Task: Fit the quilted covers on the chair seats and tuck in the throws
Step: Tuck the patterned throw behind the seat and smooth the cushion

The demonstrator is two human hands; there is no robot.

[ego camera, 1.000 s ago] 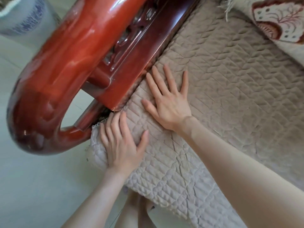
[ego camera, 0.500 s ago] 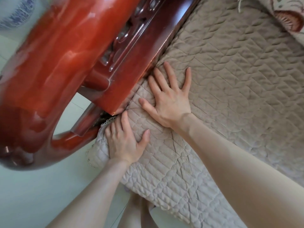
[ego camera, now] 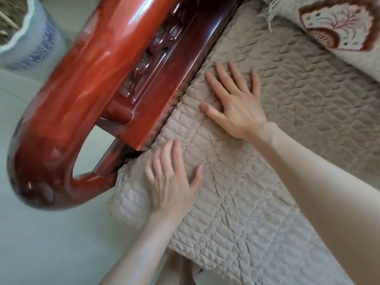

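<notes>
A beige quilted cover (ego camera: 292, 124) lies over the chair seat and hangs over its front edge. My left hand (ego camera: 172, 179) lies flat on the cover's front left corner, fingers straight and pointing toward the armrest. My right hand (ego camera: 234, 101) presses flat on the cover further back, fingers spread along the seam beside the red lacquered wooden armrest (ego camera: 86, 95). A patterned throw (ego camera: 337, 27) with a fringe lies at the back right of the seat.
A blue and white ceramic pot (ego camera: 30, 36) stands on the pale floor (ego camera: 47, 243) at the far left, behind the armrest. My legs show below the seat's front edge.
Both hands have slid a little away from the armrest across the cover. The view has shifted, so the pot and the throw show more.
</notes>
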